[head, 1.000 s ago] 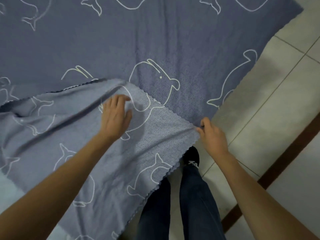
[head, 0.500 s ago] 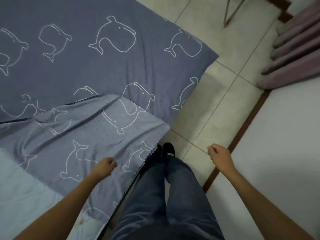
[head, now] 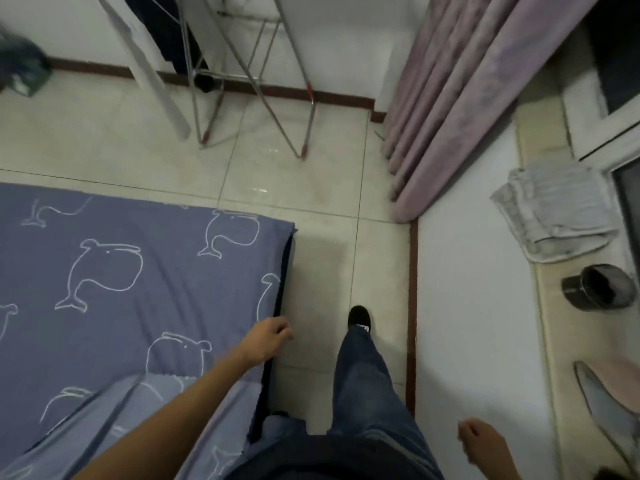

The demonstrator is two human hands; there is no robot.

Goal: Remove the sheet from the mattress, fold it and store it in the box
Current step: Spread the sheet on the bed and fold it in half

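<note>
The blue sheet with white whale outlines covers the low mattress on the floor at the left. Its near corner lies folded back, showing the paler underside. My left hand hangs over the mattress's right edge with its fingers loosely curled and nothing in them. Down at the lower right, beside my leg, my right hand is also loosely curled and holds nothing, away from the sheet.
My leg and black shoe stand on the tiled floor strip between mattress and white wall. A metal drying rack stands ahead and pink curtains hang at right. A folded grey towel and dark pot lie at far right.
Both hands let go of the sheet corner, which now lies folded back. The view swung up and right along the mattress edge, and my hands dropped loose.
</note>
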